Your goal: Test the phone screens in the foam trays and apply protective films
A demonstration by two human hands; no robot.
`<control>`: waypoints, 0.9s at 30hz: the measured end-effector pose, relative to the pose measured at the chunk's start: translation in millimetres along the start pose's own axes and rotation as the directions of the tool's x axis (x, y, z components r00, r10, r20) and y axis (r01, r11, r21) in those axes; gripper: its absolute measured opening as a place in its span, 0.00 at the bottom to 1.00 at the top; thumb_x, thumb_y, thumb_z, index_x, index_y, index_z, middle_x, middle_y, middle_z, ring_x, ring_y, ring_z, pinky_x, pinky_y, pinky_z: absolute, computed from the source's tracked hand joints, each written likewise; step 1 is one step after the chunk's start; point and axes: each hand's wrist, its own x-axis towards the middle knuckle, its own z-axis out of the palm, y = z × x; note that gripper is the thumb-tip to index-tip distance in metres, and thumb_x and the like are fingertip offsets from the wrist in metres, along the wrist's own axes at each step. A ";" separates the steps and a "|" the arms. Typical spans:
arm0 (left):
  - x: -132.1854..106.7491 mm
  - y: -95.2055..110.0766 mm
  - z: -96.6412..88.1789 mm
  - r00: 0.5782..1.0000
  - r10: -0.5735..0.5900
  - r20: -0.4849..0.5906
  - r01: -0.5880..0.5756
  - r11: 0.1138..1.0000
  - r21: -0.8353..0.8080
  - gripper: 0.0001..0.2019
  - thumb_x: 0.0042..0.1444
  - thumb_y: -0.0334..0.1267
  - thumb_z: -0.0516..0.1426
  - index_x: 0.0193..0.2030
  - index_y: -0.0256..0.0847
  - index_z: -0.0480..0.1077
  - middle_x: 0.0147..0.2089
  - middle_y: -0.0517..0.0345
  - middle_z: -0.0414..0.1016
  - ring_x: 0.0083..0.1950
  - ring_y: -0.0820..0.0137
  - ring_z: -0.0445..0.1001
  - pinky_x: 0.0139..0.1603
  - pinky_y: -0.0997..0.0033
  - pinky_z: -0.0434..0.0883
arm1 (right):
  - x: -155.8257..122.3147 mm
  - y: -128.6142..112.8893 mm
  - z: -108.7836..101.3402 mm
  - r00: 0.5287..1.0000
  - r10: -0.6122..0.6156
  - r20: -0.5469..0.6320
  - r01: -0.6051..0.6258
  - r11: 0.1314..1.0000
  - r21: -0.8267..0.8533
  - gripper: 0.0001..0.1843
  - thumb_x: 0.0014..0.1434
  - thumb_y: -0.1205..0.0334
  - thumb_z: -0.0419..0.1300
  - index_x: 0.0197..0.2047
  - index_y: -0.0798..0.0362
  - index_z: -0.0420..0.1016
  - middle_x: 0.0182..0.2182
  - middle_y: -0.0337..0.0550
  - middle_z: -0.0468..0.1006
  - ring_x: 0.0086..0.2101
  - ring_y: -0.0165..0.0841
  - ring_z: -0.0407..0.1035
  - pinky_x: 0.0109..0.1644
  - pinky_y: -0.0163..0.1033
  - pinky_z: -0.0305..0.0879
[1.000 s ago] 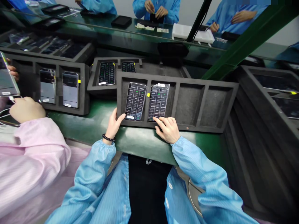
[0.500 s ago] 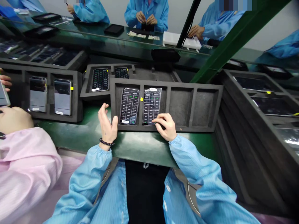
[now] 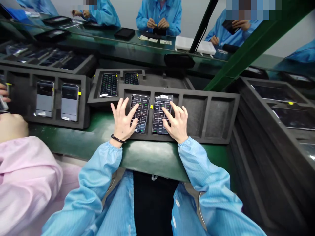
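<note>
A dark foam tray (image 3: 209,114) with several slots lies on the green bench in front of me. Two lit phones stand in its two left slots. My left hand (image 3: 123,121) is open with fingers spread, one finger touching the screen of the left phone (image 3: 141,108). My right hand (image 3: 176,122) is open too, its fingers resting on the screen of the right phone (image 3: 160,109), which has a clear film on top. The tray's two right slots hold nothing.
A second foam tray (image 3: 98,95) behind holds two more lit phones. Another tray (image 3: 83,98) at the left holds two phones with grey screens. A person in a pink sleeve (image 3: 27,173) works at my left. Stacked trays (image 3: 270,108) rise at the right. People in blue sit across the bench.
My left hand moved from beside the tray onto the left phone's screen. My right hand slid up from the bottom edge of the right phone and spread its fingers.
</note>
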 end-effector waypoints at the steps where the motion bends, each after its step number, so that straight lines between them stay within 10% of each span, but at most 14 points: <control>1: -0.4 0.0 0.4 1.000 0.011 0.020 -0.011 0.999 0.031 0.25 0.66 0.50 0.49 0.67 0.49 0.68 0.77 0.51 0.51 0.79 0.49 0.44 0.76 0.37 0.28 | -0.4 0.2 0.2 1.000 0.008 -0.008 -0.007 1.000 0.015 0.22 0.68 0.56 0.54 0.64 0.48 0.71 0.64 0.50 0.67 0.61 0.42 0.60 0.70 0.55 0.51; 8: 8.0 -0.1 -0.3 0.999 -0.007 -0.038 0.010 0.995 0.098 0.29 0.70 0.52 0.41 0.70 0.41 0.62 0.75 0.41 0.54 0.78 0.52 0.46 0.77 0.38 0.35 | -4.0 1.0 3.5 0.972 0.215 -0.095 -0.219 0.975 -0.035 0.22 0.68 0.54 0.51 0.57 0.54 0.76 0.63 0.54 0.70 0.60 0.46 0.62 0.67 0.56 0.54; 17: 69.2 -7.9 2.1 0.961 0.209 0.180 -0.218 0.975 0.031 0.30 0.70 0.50 0.36 0.66 0.34 0.64 0.61 0.47 0.74 0.62 0.61 0.70 0.79 0.49 0.44 | 21.1 -1.7 10.7 0.929 0.369 -0.011 -0.363 0.919 0.156 0.23 0.70 0.56 0.46 0.60 0.54 0.72 0.68 0.53 0.62 0.63 0.46 0.56 0.67 0.57 0.56; 22: 66.5 -14.3 -10.0 0.997 0.063 0.050 -0.067 0.993 0.093 0.28 0.67 0.51 0.41 0.60 0.34 0.68 0.48 0.48 0.76 0.58 0.58 0.69 0.78 0.48 0.45 | 23.9 1.1 12.1 0.945 0.325 -0.030 -0.309 0.920 0.240 0.21 0.70 0.57 0.48 0.60 0.48 0.73 0.68 0.48 0.60 0.63 0.44 0.55 0.69 0.55 0.56; 27: 62.2 2.4 4.0 0.995 -0.099 0.006 0.095 0.973 0.210 0.34 0.54 0.53 0.57 0.63 0.36 0.66 0.57 0.40 0.69 0.64 0.48 0.63 0.75 0.41 0.46 | 19.6 -1.9 12.4 0.927 0.373 -0.030 -0.353 0.899 0.258 0.24 0.68 0.65 0.47 0.64 0.51 0.69 0.69 0.51 0.60 0.65 0.44 0.53 0.69 0.58 0.56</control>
